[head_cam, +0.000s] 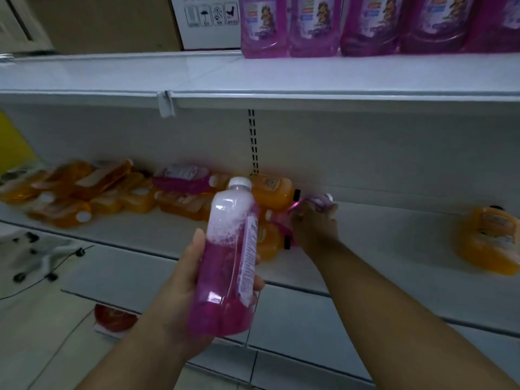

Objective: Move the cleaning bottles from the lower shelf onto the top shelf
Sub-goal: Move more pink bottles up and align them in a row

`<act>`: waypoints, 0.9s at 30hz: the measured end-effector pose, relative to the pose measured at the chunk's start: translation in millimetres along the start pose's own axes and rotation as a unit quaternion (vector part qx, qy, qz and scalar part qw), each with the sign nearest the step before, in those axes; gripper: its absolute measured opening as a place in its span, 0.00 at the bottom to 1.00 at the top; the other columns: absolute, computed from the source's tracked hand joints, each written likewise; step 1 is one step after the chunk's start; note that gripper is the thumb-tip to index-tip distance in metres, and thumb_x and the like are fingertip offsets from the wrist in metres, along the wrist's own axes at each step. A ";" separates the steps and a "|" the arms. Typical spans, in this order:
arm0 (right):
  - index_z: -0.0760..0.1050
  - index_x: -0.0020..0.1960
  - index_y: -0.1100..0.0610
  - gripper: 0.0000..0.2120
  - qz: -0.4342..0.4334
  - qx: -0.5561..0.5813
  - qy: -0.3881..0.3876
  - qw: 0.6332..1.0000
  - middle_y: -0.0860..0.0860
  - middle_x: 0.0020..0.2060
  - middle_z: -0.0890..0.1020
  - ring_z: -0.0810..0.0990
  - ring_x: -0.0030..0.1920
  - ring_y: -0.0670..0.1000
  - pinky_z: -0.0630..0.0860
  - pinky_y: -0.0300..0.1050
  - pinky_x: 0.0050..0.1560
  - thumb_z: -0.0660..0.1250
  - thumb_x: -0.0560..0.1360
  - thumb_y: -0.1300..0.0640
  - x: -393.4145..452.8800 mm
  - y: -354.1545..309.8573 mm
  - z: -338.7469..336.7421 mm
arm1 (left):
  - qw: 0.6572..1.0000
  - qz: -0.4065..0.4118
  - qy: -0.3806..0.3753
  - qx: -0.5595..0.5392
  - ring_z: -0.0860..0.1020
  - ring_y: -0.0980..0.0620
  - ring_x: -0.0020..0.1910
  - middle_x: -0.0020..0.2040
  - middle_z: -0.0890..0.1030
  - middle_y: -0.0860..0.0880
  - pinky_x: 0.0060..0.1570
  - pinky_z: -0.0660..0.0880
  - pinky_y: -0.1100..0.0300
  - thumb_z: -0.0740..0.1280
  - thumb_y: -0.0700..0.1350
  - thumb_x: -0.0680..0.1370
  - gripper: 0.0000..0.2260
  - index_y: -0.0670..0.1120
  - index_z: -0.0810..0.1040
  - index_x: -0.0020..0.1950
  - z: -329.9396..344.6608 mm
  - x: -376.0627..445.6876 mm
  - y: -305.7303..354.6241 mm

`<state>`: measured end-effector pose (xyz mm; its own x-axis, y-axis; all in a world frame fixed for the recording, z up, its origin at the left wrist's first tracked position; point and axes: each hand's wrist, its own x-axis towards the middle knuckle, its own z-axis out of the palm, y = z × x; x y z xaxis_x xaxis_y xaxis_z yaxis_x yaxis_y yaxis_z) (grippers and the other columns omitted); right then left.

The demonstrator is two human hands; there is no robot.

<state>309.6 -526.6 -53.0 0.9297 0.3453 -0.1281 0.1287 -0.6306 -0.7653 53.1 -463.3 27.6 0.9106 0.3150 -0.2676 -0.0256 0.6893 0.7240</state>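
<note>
My left hand (pixel 183 285) grips an upright pink bottle (pixel 228 260) with a white cap and foam inside, held in front of the lower shelf (pixel 394 249). My right hand (pixel 313 223) reaches onto that shelf and closes round a second pink bottle (pixel 319 202) lying on its side; my fingers hide most of it. Another pink bottle (pixel 183 178) lies on top of a pile of orange bottles (pixel 84 190) at the left. The top shelf (pixel 197 77) carries a row of upright pink bottles (pixel 365 23) at its right.
A lone orange bottle (pixel 489 243) lies at the right of the lower shelf. A cardboard box (pixel 208 21) stands on the top shelf left of the pink row. A bottom shelf sits below. A red object (pixel 114 318) and a cable lie on the tiled floor.
</note>
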 end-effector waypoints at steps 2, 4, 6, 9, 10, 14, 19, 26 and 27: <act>0.70 0.69 0.58 0.25 -0.002 -0.042 0.047 0.998 0.62 0.67 0.65 0.69 0.64 0.63 0.68 0.49 0.58 0.63 0.74 0.49 -4.6 -5.6 2.4 | 0.999 -0.014 0.013 0.032 0.83 0.39 0.43 0.52 0.83 0.37 0.38 0.80 0.49 0.75 0.72 0.61 0.43 0.43 0.80 0.64 -14.1 -1.1 9.3; 0.71 0.66 0.59 0.22 0.009 -0.117 0.057 0.991 0.61 0.64 0.68 0.71 0.61 0.60 0.70 0.47 0.57 0.61 0.75 0.51 -8.6 -12.6 0.9 | 0.998 -0.023 0.024 0.062 0.84 0.39 0.43 0.52 0.84 0.37 0.37 0.80 0.49 0.68 0.72 0.66 0.39 0.43 0.80 0.64 -29.9 -1.2 16.9; 0.70 0.64 0.56 0.21 0.035 -0.138 0.015 0.990 0.58 0.61 0.72 0.73 0.57 0.57 0.70 0.46 0.52 0.61 0.73 0.50 -14.5 -13.8 -4.6 | 0.995 -0.028 0.022 0.093 0.84 0.40 0.43 0.51 0.84 0.36 0.37 0.81 0.50 0.66 0.71 0.67 0.35 0.44 0.83 0.60 -42.4 -2.0 22.8; 0.60 0.67 0.55 0.29 0.085 -0.055 -0.022 0.995 0.52 0.52 0.75 0.75 0.50 0.52 0.69 0.42 0.40 0.68 0.71 0.49 -31.2 -8.7 -16.0 | 0.992 -0.032 -0.002 0.123 0.85 0.42 0.43 0.49 0.84 0.36 0.37 0.81 0.50 0.69 0.69 0.66 0.30 0.47 0.85 0.53 -51.1 -2.4 25.8; 0.57 0.69 0.56 0.32 0.083 -0.030 -0.030 0.996 0.50 0.48 0.75 0.75 0.46 0.49 0.70 0.39 0.37 0.70 0.72 0.50 -34.6 -6.1 -18.1 | 0.992 -0.024 -0.012 0.126 0.85 0.42 0.43 0.50 0.84 0.36 0.37 0.81 0.51 0.71 0.68 0.66 0.29 0.47 0.85 0.55 -52.0 -2.1 24.6; 0.55 0.76 0.59 0.42 0.100 -0.043 -0.059 0.992 0.57 0.64 0.74 0.76 0.54 0.55 0.71 0.46 0.60 0.75 0.71 0.50 -36.7 -17.7 -20.2 | 0.989 0.033 -0.061 0.128 0.85 0.46 0.45 0.49 0.85 0.43 0.40 0.80 0.54 0.79 0.64 0.61 0.30 0.49 0.84 0.57 -51.2 1.5 15.0; 0.40 0.79 0.52 0.63 0.120 0.067 -0.053 0.989 0.59 0.71 0.67 0.69 0.68 0.63 0.70 0.54 0.63 0.83 0.61 0.53 -30.1 -16.0 -12.0 | 0.989 0.025 -0.096 0.108 0.84 0.50 0.42 0.49 0.85 0.45 0.37 0.80 0.57 0.82 0.61 0.60 0.37 0.49 0.78 0.66 -50.4 -1.4 5.3; 0.40 0.79 0.43 0.65 0.002 0.249 0.035 0.968 0.51 0.63 0.76 0.79 0.59 0.54 0.76 0.59 0.61 0.83 0.59 0.59 -100.9 20.2 -24.7 | 0.990 0.045 -0.057 0.121 0.85 0.46 0.47 0.52 0.85 0.42 0.40 0.81 0.53 0.77 0.58 0.64 0.36 0.48 0.73 0.68 -23.8 -12.5 7.5; 0.44 0.78 0.39 0.64 -0.011 0.301 0.035 0.953 0.51 0.62 0.77 0.81 0.56 0.54 0.78 0.60 0.57 0.83 0.59 0.62 -118.0 22.6 -33.0 | 0.990 0.053 -0.057 0.117 0.85 0.46 0.46 0.50 0.85 0.43 0.40 0.81 0.53 0.77 0.57 0.66 0.34 0.47 0.73 0.67 -17.4 -15.8 6.2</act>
<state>214.2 -604.6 -34.3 0.9525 0.2935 -0.0811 -0.0528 -0.1033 -0.9933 31.4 -452.6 25.2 0.9488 0.2931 -0.1178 -0.0404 0.4825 0.8750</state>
